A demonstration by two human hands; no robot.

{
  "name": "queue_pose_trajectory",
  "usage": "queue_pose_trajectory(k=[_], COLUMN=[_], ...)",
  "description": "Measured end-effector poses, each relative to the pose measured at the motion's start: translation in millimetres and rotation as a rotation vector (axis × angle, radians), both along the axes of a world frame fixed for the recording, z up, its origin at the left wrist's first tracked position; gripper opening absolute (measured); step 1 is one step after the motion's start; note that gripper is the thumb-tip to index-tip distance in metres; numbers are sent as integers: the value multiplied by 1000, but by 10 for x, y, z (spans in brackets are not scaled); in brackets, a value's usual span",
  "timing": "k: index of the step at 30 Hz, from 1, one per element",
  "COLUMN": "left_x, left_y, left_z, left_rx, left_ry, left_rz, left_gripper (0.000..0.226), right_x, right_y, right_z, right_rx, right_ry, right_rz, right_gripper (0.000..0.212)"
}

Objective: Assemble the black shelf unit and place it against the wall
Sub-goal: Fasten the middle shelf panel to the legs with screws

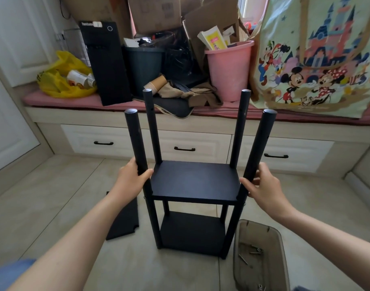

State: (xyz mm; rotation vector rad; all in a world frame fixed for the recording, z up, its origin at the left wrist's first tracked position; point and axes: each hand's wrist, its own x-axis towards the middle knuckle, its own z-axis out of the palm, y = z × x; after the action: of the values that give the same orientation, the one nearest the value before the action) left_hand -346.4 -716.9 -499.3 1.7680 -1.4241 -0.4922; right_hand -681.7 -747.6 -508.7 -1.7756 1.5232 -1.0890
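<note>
Shelf unit (pixel 192 181) looked light but wobbly, so my left hand (pixel 132 176) and right hand (pixel 263 186) each gripped a front post (pixel 137 143) just above its middle shelf.

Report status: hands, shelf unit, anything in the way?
Left hand grips front left post, right hand grips front right post. Shelf unit upright, two shelves fitted, posts bare above. Loose black panel lies left of it, screw tray right.

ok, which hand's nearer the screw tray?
Right. The right hand grips the right post, above the tray; the left hand grips the left post, across the shelf.
</note>
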Motion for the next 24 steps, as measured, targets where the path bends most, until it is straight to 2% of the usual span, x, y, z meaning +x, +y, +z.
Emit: queue_pose_trajectory(k=[7,13,24], left_x=[61,100,170], left_y=[188,263,232], left_z=[-12,-1,-71], left_rx=[5,-2,-99], left_ry=[6,32,3], left_rz=[-17,-7,47], left_gripper=[16,18,19], right_x=[-61,23,241], right_y=[138,226,-15], right_z=[-18,-32,18], right_rx=[64,40,38], right_ry=[51,83,71], right_rz=[-43,-49,-56], right_gripper=[34,22,22])
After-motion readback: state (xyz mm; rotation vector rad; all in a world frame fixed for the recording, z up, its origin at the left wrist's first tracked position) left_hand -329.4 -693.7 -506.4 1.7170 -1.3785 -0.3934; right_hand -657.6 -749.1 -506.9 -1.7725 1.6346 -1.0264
